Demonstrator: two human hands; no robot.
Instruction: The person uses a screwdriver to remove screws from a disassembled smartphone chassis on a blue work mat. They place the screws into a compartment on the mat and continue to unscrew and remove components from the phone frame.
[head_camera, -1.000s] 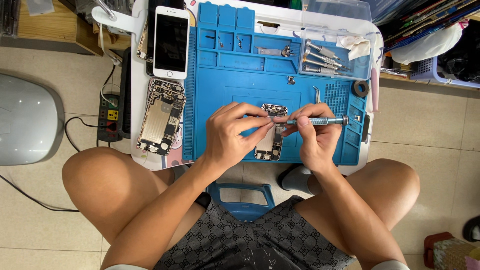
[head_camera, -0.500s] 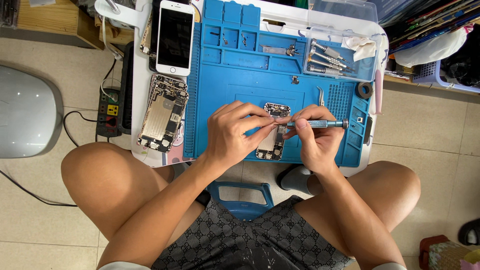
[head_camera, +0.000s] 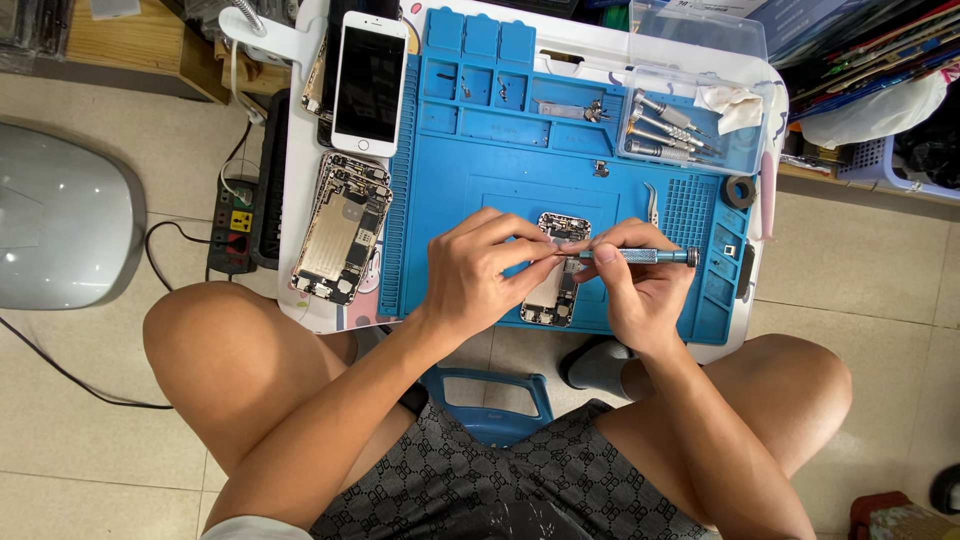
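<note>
Fingers of the left hand (head_camera: 480, 275) pinch the opened phone body (head_camera: 556, 285) lying on the blue mat (head_camera: 470, 190) near the counter's front edge. Right hand (head_camera: 635, 290) grips a small screwdriver (head_camera: 640, 256), held level, its tip at the phone's upper part. Another opened phone (head_camera: 338, 230) lies at the counter's left edge.

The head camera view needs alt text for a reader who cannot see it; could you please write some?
Seen from above, a seated person's left hand steadies an opened phone on a blue repair mat while the right hand holds a small screwdriver level over it. A white phone and another opened phone body lie to the left.
</note>
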